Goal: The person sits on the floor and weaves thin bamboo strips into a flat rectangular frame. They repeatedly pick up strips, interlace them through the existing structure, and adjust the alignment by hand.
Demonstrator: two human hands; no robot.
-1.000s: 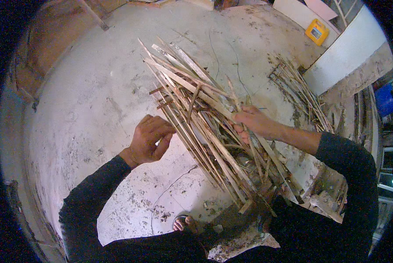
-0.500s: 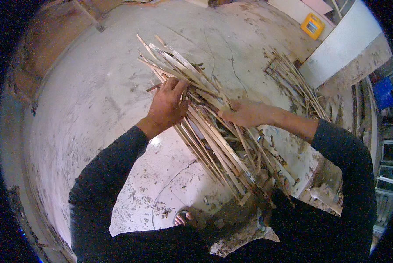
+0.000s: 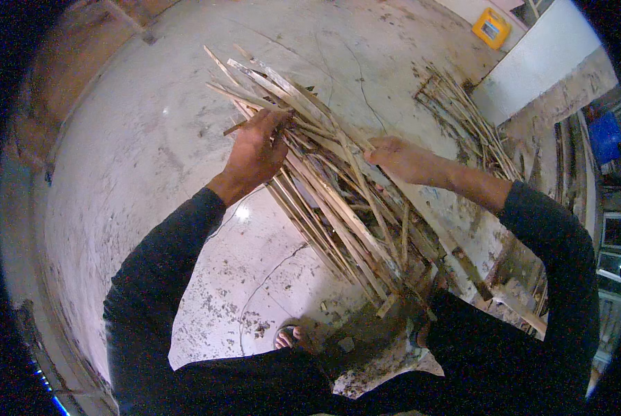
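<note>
A loose bundle of long, thin wooden sticks (image 3: 328, 208) slants across the middle, from the far left toward my legs. My left hand (image 3: 257, 147) is closed round sticks near the bundle's far end, its fingertips partly hidden among them. On the bundle's right side my right hand (image 3: 406, 161) is closed, thumb and fingers pinched at a long stick (image 3: 456, 251) that runs down to the lower right, a little apart from the others. Part of its grip is hidden from view.
A second pile of sticks (image 3: 471, 125) lies on the concrete floor (image 3: 137, 159) at the right. Beyond it stand a white panel (image 3: 536, 69) and a yellow jerrycan (image 3: 491, 29). A blue object (image 3: 606, 142) is at the far right. My sandalled foot (image 3: 287, 338) shows below.
My right hand has moved slightly right, and a long stick now angles away from the bundle's right side. My left hand has shifted a little left, still on the sticks.
</note>
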